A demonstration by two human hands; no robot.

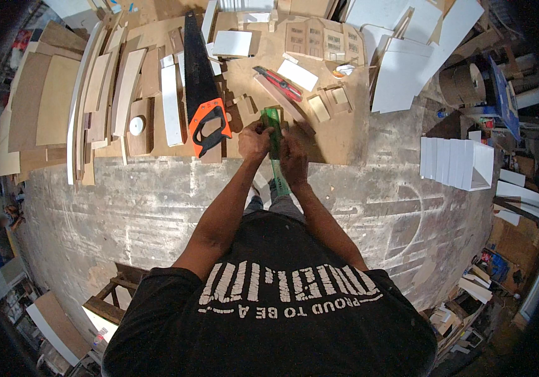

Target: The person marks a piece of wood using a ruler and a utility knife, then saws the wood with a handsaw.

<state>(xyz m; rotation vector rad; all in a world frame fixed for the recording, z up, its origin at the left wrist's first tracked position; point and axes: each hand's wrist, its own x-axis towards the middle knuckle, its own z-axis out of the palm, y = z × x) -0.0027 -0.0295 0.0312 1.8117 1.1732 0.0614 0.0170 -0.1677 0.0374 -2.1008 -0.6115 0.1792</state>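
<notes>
From where I stand, the person's left hand [255, 144] pinches a translucent green ruler [275, 149] by its left edge, over the near side of the brown board [340, 139]. The right hand [294, 158] curls at the ruler's right edge; whether its fingers pinch, I can't tell. An orange-handled handsaw [201, 81] lies left, a red utility knife [280, 83] just beyond the ruler.

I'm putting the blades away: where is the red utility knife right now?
In the head view, the red utility knife lies beyond the right hand, right of the orange-handled saw, beside a white rectangular piece.
</notes>
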